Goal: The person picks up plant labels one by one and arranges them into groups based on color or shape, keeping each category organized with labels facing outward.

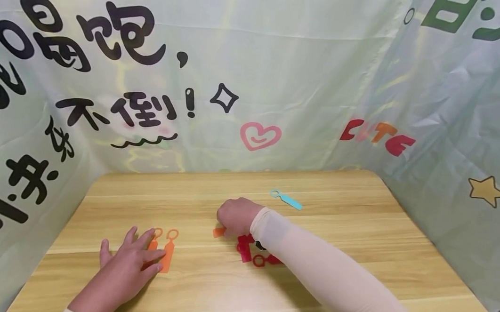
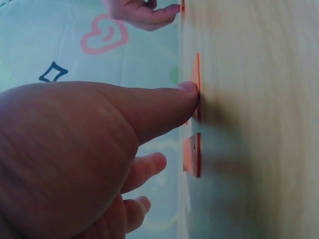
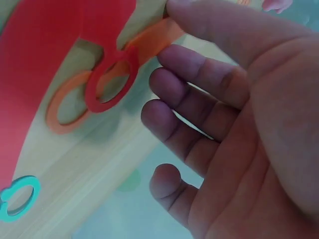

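Note:
Flat tags with a ring at one end lie on the wooden table. Fingers spread, my left hand [image 1: 127, 260] rests over two orange tags [image 1: 168, 255] at the left. Its thumb touches one orange tag [image 2: 198, 74] in the left wrist view, while another shows below the thumb. Near the middle, my right hand [image 1: 238, 216] pinches an orange tag [image 3: 152, 42] by its end between thumb and forefinger. That tag's ring lies beneath the ring of a red tag [image 3: 112, 82]. More red tags [image 1: 244, 250] lie beside the right wrist, partly hidden by the sleeve.
A light blue tag [image 1: 290, 201] lies farther back, beyond the right hand. A small black piece [image 1: 260, 245] peeks out among the red tags. Printed cloth [image 1: 304, 83] hangs behind the table [image 1: 200, 295] and at both sides.

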Tool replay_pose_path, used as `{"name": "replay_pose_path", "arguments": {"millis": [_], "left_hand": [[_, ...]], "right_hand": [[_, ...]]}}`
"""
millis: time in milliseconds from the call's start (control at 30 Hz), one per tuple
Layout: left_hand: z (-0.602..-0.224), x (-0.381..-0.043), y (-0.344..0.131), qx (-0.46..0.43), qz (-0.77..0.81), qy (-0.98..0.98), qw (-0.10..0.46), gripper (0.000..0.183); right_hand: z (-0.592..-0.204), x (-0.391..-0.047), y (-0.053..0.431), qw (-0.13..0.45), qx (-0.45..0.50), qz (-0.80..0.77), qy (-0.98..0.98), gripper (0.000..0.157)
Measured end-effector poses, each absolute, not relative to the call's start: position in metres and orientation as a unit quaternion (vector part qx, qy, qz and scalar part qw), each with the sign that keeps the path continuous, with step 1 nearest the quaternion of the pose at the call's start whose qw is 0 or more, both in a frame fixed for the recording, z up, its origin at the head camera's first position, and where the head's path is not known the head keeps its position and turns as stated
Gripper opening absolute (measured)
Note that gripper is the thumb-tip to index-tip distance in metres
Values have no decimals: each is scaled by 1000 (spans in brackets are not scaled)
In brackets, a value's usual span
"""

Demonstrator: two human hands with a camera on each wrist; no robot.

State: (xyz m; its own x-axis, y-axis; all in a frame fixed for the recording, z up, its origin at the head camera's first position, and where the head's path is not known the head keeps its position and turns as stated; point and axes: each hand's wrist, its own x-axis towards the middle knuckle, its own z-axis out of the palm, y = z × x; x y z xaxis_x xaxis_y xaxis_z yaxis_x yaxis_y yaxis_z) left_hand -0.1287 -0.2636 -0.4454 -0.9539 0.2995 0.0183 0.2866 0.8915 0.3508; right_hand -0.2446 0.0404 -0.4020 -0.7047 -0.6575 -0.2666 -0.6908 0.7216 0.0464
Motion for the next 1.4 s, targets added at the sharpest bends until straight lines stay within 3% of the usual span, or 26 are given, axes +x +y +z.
{"name": "replay_pose_path", "arguments": {"millis": [200,467,867,1133,1400], "left_hand": [[-444,-131,-260,154,170,973,13,31],[-443,-130,-260,149,166,975,21,30],[-443,-127,-262,142,170,975,13,29],[-443,-127,-264,144,174,974,12,30],[-443,-129,-263,147,169,974,10,28]], "right_hand": [[-403,-249,48,90,-401,83,908,45],[-394,-264,66,58,-426,10,903,11],[-375,-275,68,75,-403,-198,890,8],[-378,-268,51,102,-450,-155,873,10],[-384,-251,29,48,-532,-36,845,11]]}}
